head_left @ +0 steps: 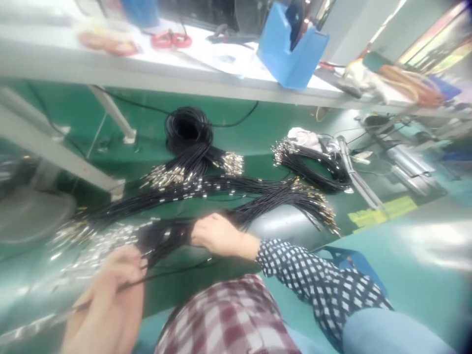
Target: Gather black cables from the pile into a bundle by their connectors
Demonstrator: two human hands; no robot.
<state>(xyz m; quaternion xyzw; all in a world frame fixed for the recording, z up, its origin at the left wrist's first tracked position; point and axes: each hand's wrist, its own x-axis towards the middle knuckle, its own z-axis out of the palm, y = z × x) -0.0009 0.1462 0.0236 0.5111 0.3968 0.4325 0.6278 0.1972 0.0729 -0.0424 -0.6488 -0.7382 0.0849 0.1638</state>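
Observation:
My left hand (110, 292), at the lower left, is closed in a pinch on a single black cable (171, 274). The cable runs off to the right, low in front of me. Near the middle, my right hand (217, 233) lies over a thick bundle of black cables (167, 238), its fingers curled down around part of it; the fingertips are hidden. Silvery connector ends (110, 238) fan out from this bundle, just beyond my left hand and blurred. Behind it stretches another long cable bundle (132, 202), with brass-coloured ends (320, 201) showing at the right.
Beyond are a coiled cable bundle (188, 130) and a looped one (317, 169). A white bench (147, 71) crosses the back, bearing a blue tape dispenser (291, 54) and red-handled scissors (171, 39). A grey stool (33, 214) stands left; yellow tape (383, 211) marks the floor.

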